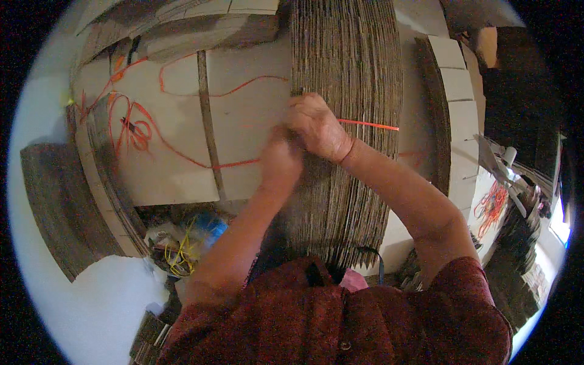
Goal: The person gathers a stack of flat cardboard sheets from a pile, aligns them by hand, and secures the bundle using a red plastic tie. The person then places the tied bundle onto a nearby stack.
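A tall bundle of flattened cardboard sheets (pixel 347 55), packed edge-up, lies across the middle of the work surface. An orange-red string (pixel 370 125) runs over the bundle to my right hand (pixel 321 128), which is closed on it at the bundle's left edge. Right beside it is my left hand (pixel 282 157), curled and smeared by motion. Another length of string (pixel 237 163) reaches this hand from the left; whether the fingers grip it is hidden. Scissors (pixel 140 132) with reddish handles lie among loose string on the left side.
Pale cardboard (pixel 243 121) covers the surface beneath. More cardboard stacks stand at the far left (pixel 55 201), along the back (pixel 213 33) and on the right (pixel 459 91). Yellow string and plastic (pixel 182 252) sit low on the left; a red string tangle (pixel 491 204) lies at right.
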`<action>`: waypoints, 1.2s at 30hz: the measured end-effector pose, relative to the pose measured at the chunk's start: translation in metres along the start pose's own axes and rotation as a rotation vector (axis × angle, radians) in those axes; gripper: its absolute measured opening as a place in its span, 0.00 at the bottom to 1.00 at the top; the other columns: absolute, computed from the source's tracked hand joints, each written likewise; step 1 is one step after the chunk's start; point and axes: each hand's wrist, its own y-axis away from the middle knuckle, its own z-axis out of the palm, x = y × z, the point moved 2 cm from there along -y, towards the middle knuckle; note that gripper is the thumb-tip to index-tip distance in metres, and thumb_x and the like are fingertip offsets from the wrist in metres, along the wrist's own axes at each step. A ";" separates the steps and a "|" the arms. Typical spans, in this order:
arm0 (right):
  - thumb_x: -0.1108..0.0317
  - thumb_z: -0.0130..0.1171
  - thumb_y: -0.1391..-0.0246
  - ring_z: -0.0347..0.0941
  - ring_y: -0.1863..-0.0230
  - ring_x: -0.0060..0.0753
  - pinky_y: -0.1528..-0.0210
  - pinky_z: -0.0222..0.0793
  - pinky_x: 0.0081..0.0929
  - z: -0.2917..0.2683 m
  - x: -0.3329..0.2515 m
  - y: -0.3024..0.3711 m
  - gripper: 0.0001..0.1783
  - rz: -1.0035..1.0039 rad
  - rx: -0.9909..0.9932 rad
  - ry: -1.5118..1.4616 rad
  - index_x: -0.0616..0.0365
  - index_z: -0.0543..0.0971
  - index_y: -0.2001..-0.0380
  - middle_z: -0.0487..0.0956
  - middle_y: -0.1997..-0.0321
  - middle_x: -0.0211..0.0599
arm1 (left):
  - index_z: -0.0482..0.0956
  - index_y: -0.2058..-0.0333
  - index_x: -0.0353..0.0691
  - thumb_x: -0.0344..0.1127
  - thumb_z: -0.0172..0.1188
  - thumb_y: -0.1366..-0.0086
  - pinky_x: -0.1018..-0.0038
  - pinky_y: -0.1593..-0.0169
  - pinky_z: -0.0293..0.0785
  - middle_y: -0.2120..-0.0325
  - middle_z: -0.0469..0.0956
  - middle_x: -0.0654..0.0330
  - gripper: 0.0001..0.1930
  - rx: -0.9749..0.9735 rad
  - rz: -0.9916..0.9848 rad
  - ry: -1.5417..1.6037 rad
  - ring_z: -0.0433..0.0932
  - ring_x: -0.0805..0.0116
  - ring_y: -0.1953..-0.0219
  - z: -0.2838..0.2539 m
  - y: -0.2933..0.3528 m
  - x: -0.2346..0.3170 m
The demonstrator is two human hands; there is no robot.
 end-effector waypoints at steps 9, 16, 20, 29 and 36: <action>0.70 0.54 0.61 0.69 0.60 0.40 0.43 0.58 0.45 0.025 0.006 0.003 0.14 -0.048 -0.161 0.027 0.53 0.75 0.65 0.73 0.69 0.33 | 0.75 0.55 0.36 0.28 0.57 0.47 0.66 0.46 0.66 0.50 0.70 0.50 0.19 -0.386 -0.139 0.252 0.71 0.52 0.51 -0.014 -0.046 -0.096; 0.71 0.52 0.59 0.69 0.61 0.41 0.45 0.59 0.47 0.015 0.001 0.000 0.13 0.049 -0.184 0.095 0.54 0.76 0.65 0.73 0.73 0.34 | 0.73 0.54 0.40 0.34 0.56 0.46 0.62 0.45 0.64 0.51 0.70 0.53 0.18 0.058 0.164 -0.810 0.68 0.54 0.48 0.005 -0.129 -0.094; 0.70 0.56 0.66 0.66 0.64 0.49 0.57 0.64 0.42 0.019 0.001 -0.003 0.12 -0.009 -0.127 0.084 0.53 0.77 0.71 0.70 0.72 0.39 | 0.73 0.62 0.38 0.32 0.52 0.43 0.56 0.54 0.69 0.61 0.75 0.49 0.10 -0.163 -0.065 -0.636 0.75 0.48 0.58 0.005 -0.131 -0.111; 0.74 0.56 0.64 0.66 0.61 0.51 0.53 0.63 0.44 0.026 0.011 0.011 0.15 0.075 -0.072 0.060 0.54 0.75 0.67 0.72 0.67 0.38 | 0.73 0.64 0.37 0.35 0.43 0.37 0.54 0.65 0.72 0.69 0.78 0.48 0.11 -0.351 -0.097 -0.504 0.77 0.46 0.65 -0.028 -0.054 -0.104; 0.82 0.57 0.64 0.68 0.60 0.54 0.56 0.65 0.44 0.017 -0.006 -0.005 0.17 0.146 -0.047 0.070 0.57 0.73 0.67 0.73 0.67 0.41 | 0.73 0.59 0.39 0.40 0.44 0.37 0.55 0.58 0.71 0.68 0.77 0.47 0.14 -0.376 -0.176 -0.476 0.77 0.47 0.62 -0.021 -0.039 -0.139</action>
